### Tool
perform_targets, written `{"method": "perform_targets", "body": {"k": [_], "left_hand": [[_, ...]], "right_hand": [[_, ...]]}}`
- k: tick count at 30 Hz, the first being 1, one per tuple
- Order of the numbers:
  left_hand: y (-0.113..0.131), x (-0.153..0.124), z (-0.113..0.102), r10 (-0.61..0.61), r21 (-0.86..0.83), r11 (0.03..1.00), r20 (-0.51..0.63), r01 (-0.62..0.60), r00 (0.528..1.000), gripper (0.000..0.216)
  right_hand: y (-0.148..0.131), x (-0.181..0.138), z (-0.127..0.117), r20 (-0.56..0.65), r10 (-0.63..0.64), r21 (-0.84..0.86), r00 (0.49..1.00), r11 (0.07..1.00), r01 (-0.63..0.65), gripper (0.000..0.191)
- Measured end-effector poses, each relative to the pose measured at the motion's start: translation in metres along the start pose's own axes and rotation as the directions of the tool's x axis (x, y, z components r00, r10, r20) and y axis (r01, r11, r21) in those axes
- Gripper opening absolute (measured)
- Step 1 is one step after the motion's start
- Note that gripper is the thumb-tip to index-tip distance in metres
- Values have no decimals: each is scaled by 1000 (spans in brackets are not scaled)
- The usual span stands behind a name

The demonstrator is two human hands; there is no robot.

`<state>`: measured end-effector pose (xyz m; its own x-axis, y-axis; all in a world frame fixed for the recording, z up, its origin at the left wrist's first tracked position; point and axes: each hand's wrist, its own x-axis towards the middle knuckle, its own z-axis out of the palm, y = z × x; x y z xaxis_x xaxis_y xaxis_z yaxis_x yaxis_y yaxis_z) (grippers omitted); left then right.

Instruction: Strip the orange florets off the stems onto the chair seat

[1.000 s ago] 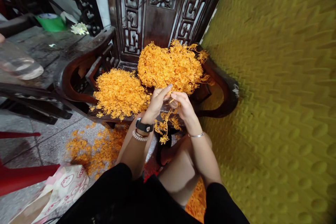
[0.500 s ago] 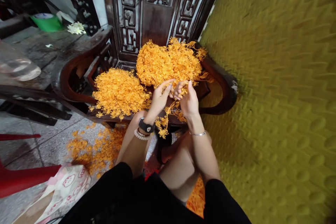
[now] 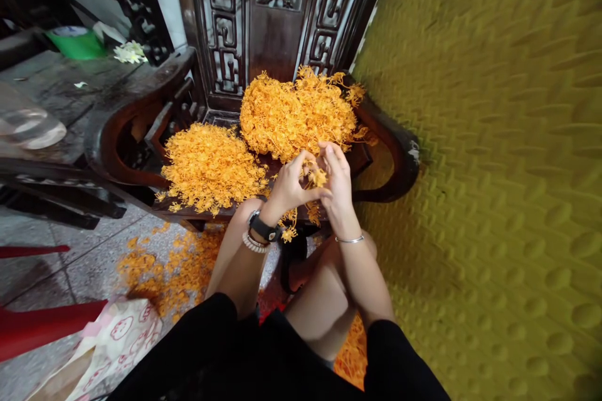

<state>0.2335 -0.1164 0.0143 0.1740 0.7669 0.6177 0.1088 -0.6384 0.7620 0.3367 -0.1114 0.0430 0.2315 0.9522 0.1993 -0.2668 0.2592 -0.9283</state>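
My left hand (image 3: 288, 189) and my right hand (image 3: 339, 182) meet in front of the chair seat. Between their fingers is a sprig of small orange flower pieces (image 3: 318, 177), which look like plastic. My left fingers curl round it and the left thumb reaches to the right palm. The right hand's fingers bend over from the other side; its grip is partly hidden. A few linked flower pieces (image 3: 288, 234) dangle below the hands. On the seat lie a loose heap of orange flower pieces (image 3: 214, 166) at left and a larger tangled pile (image 3: 296, 113) behind the hands.
The carved dark wooden chair (image 3: 404, 163) has curved armrests. At right hangs a yellow-green textured sheet (image 3: 493, 138). A side table (image 3: 61, 100) bears a green tape roll (image 3: 78, 47) and white flowers (image 3: 130, 52). Orange pieces (image 3: 174, 269) litter the floor near a printed bag (image 3: 117, 338).
Both hands have come closer together round the sprig. My left hand has turned, its thumb now stretched toward the right palm. The view has shifted slightly.
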Motion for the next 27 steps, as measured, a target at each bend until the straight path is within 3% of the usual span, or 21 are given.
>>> {"method": "perform_targets", "body": {"k": [2, 4, 6, 8, 13, 16, 21, 24, 27], "left_hand": [[0, 0, 2, -8, 83, 997, -7, 9, 1000, 68], [0, 1, 4, -34, 166, 985, -32, 39, 999, 50], [0, 2, 6, -31, 188, 981, -53, 40, 998, 33], [0, 3, 6, 6, 147, 989, -80, 6, 997, 29], [-4, 5, -4, -26, 85, 995, -235, 47, 972, 26], [-8, 5, -7, -68, 74, 993, -274, 91, 959, 25], [-17, 3, 0, -170, -89, 985, -323, 149, 931, 31], [-20, 2, 4, -213, -206, 966, -278, 158, 937, 37], [-18, 1, 3, -204, -220, 963, -223, 155, 953, 42]], "right_hand": [[0, 2, 1, -73, -68, 13, 995, 998, 69, 17], [-1, 3, 1, -126, -108, 9, 986, 994, 110, 17], [-1, 4, 2, -139, -95, 9, 986, 995, 97, 18], [-2, 4, 2, -123, -42, 24, 991, 999, 45, 19], [-4, 3, 0, 108, 207, -59, 972, 978, -202, 30], [-7, 2, -3, 243, 256, -159, 936, 962, -222, 33], [-8, 1, -4, 309, 172, -112, 935, 983, -143, 29], [-3, 0, 1, 263, 32, -89, 964, 996, -8, 28], [1, -3, 5, 218, -119, -143, 969, 978, 152, 28]]}}
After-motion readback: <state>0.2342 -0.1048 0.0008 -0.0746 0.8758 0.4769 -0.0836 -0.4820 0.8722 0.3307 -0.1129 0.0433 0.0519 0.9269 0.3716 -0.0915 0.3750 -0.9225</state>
